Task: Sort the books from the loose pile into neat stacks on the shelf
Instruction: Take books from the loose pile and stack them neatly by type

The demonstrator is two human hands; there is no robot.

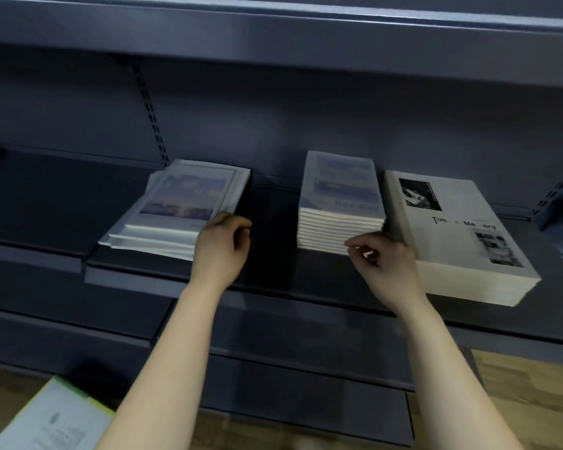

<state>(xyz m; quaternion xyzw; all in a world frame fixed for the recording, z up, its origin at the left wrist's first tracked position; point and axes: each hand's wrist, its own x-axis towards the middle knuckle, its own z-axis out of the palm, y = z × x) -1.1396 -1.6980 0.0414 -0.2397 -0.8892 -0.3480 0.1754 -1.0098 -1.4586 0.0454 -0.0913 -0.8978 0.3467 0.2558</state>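
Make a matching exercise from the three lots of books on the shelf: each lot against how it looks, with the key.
Things:
1. left pile
2. middle stack
3. right stack

States:
A. edges squared up, bluish cover on top
B. largest covers, black-and-white photo in the top cover's far corner
C. books fanned out, edges uneven

Pairs: 1-C; 2-A; 3-B

You are looking at the big white stack (462,241) at three o'clock, showing "Tim… Me…ory"; the middle stack (340,190) is showing a faint "…Day".
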